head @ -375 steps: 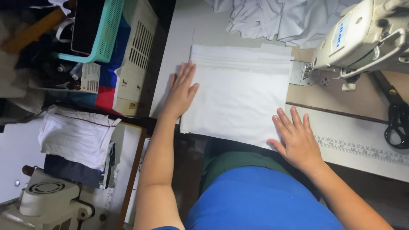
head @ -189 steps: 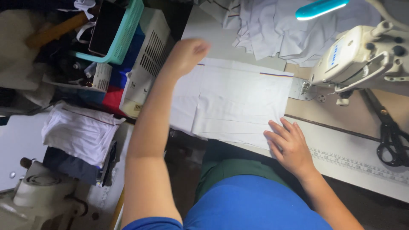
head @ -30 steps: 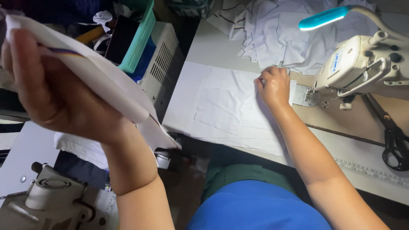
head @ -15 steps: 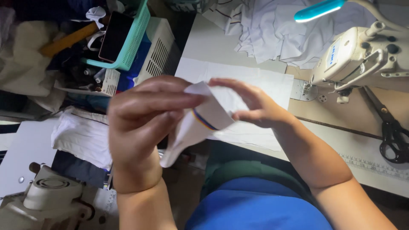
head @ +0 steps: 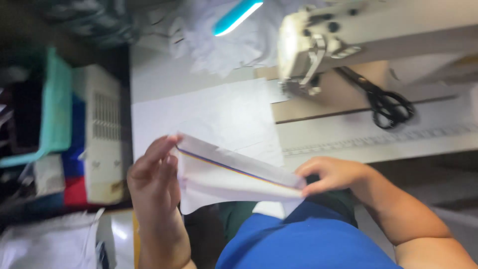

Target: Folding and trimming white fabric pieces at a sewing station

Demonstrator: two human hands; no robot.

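Fingers [head: 164,149] pinch white fabric piece [head: 224,177] both ends.

This is a sewing workshop. A white sewing machine [head: 318,45] stands on the tabletop [head: 348,144], with black scissors [head: 386,102] lying just beside it and a blue lamp [head: 236,17] shining above a heap of white cloth [head: 219,50]. More flat white cloth [head: 209,119] lies spread on the tabletop, a ruler strip [head: 378,139] runs along its front, and a teal basket [head: 55,109] with other stuff sits off to the side.
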